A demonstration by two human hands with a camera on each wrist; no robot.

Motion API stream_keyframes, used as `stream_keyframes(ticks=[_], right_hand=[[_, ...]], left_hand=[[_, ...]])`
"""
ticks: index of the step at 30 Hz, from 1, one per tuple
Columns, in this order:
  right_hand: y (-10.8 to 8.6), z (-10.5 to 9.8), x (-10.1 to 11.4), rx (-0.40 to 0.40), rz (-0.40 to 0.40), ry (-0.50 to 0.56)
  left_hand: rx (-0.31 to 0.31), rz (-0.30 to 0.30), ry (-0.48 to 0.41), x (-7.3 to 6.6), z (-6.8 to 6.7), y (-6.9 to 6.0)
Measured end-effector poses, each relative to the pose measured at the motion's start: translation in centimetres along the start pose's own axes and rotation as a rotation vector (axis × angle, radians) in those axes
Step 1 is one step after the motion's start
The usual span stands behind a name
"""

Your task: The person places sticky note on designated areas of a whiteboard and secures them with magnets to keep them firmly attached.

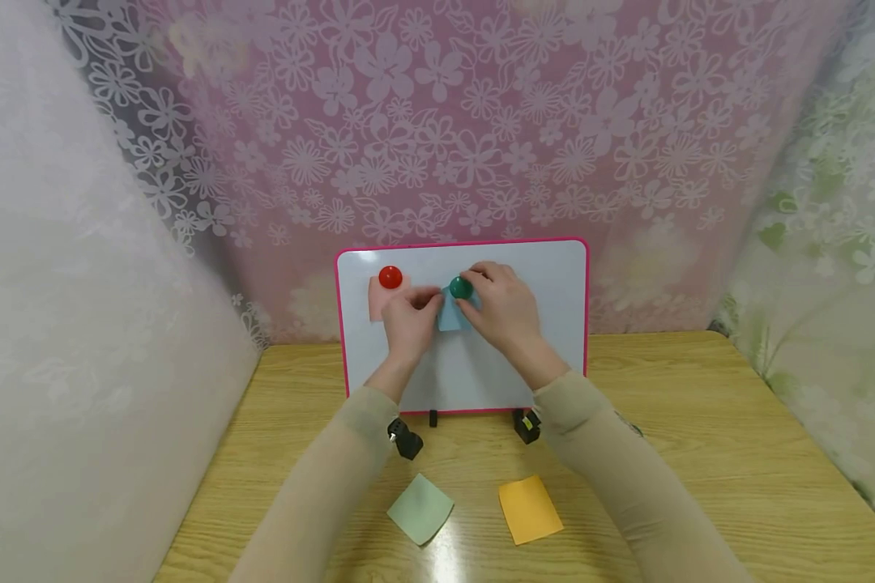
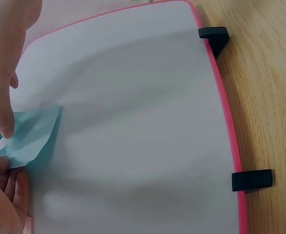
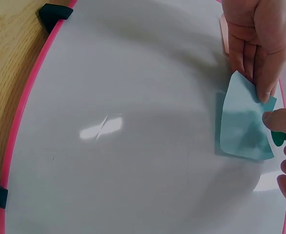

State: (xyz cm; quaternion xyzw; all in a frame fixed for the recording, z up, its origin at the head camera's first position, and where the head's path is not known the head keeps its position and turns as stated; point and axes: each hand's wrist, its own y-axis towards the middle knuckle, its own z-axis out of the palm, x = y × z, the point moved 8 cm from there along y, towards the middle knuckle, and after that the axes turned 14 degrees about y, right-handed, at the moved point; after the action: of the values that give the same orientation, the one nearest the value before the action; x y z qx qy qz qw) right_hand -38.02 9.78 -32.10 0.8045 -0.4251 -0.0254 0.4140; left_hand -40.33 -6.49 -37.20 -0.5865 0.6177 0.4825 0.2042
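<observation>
2 pale walls (image 1: 95, 283) flank a wood-grain table (image 1: 685, 421), pink floral backdrop (image 1: 474, 146) behind.

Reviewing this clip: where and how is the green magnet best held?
I'd pinch the green magnet by its round rim, top and bottom, coming from the right, much as the right grip does. Its smooth face points outward, offering little to pinch, and the left grip, holding the blue note, crowds the left side.
</observation>
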Motion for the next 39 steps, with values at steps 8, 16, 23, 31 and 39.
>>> stream_keyframes(ticks=[8, 16, 23, 31, 39], right_hand=[[0.6, 0.4, 0.3, 0.003, 0.0, -0.024], [1.2, 0.6, 0.2, 0.0, 0.01, -0.053], [1.4, 0.9, 0.1, 0.029, 0.041, -0.044], [1.4, 1.0, -0.2, 0.019, 0.063, -0.047], [1.4, 1.0, -0.1, -0.008, 0.045, -0.042]], left_hand=[[-0.018, -0.018, 0.018, -0.1, -0.5, 0.5], [-0.006, -0.029, 0.014, -0.2, -0.7, 0.9], [-0.007, -0.028, 0.018, -0.4, -0.9, 0.9], [-0.009, -0.031, 0.013, -0.3, -0.9, 1.0], [-0.005, -0.037, 0.01, -0.1, -1.0, 1.0]])
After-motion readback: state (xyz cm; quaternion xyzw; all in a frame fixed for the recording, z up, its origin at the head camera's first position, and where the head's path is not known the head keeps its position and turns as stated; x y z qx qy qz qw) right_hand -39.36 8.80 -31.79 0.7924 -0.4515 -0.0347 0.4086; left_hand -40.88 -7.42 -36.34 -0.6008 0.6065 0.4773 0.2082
